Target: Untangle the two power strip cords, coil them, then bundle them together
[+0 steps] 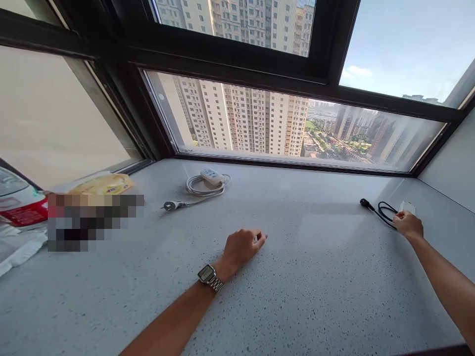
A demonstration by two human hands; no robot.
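The right hand (408, 225) contacts the near side of the white adapter block (408, 206), which lies just beyond its knuckles; whether the fingers are clamped on it cannot be told. The black cable (386, 210) extends left of this hand to its plug (365, 202). The left hand (241, 249) is loosely curled, thumb and index finger slightly apart, with the coiled white power strip (213, 177) beyond it, leftward.
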